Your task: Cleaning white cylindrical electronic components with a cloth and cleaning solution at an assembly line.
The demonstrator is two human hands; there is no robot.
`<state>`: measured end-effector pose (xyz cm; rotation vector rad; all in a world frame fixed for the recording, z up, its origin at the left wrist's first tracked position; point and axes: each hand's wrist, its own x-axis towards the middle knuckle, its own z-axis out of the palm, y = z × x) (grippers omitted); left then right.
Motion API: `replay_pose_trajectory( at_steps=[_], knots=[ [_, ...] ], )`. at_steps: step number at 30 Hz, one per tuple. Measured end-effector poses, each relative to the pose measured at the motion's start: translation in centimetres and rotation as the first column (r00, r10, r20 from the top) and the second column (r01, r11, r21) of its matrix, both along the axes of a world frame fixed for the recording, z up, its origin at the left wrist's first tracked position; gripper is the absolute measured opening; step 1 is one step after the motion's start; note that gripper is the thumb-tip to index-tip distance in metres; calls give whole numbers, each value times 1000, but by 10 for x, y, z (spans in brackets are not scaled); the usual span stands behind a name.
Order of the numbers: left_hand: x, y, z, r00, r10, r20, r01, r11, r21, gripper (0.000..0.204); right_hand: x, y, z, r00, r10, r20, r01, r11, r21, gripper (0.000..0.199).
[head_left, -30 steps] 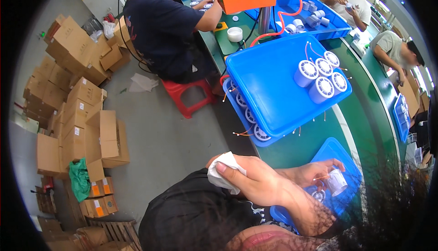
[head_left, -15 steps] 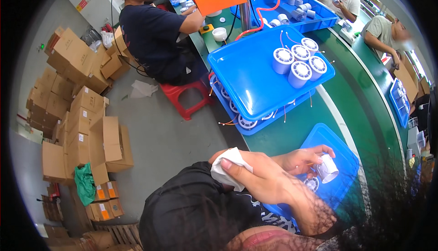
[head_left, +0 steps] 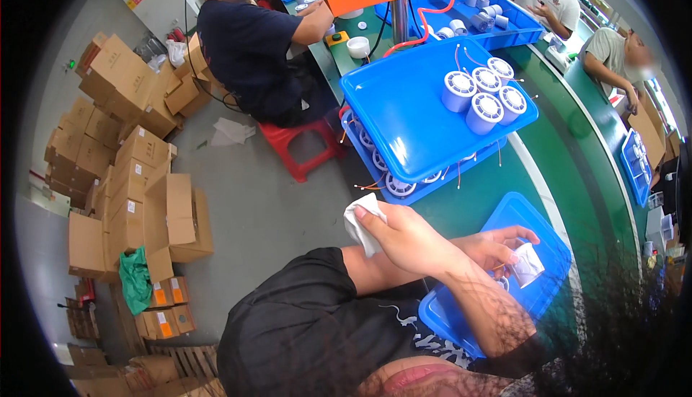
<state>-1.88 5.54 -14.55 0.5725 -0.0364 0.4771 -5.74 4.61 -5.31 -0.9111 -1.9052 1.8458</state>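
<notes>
Stacked blue trays (head_left: 404,116) of white spools (head_left: 479,98) sitting ahead on green conveyor (head_left: 577,152); seated co-worker (head_left: 252,51) working beyond. My arms crossing: right hand (head_left: 407,238) clutching white cloth (head_left: 359,224) at table edge, forearm screening left hand (head_left: 497,245), which is pinching white component (head_left: 528,263) over near blue tray (head_left: 548,253).

hands (head_left: 411,235) crossed, white cloth (head_left: 358,220), blue tray (head_left: 551,256)

Factory assembly line: conveyor belt (head_left: 577,144), parts trays (head_left: 404,116).
</notes>
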Motion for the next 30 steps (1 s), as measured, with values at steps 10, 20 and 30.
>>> replay_pose_trajectory(
  at_steps=[10, 20, 30],
  knots=[
    [-6, 3, 0, 997, -68, -30, 67, 997, -30, 49, -11, -3, 2, 995, 54, 86, -69, 979, 194, 35],
    [-5, 3, 1, 997, -56, -46, 57, 998, 21, 55, -12, -4, 4, 999, 40, 24, -44, 982, 186, 36],
    [-6, 3, -1, 994, -41, -98, 44, 999, 21, 52, -28, -3, 1, 996, 84, -40, -76, 983, 164, 38]
  ],
)
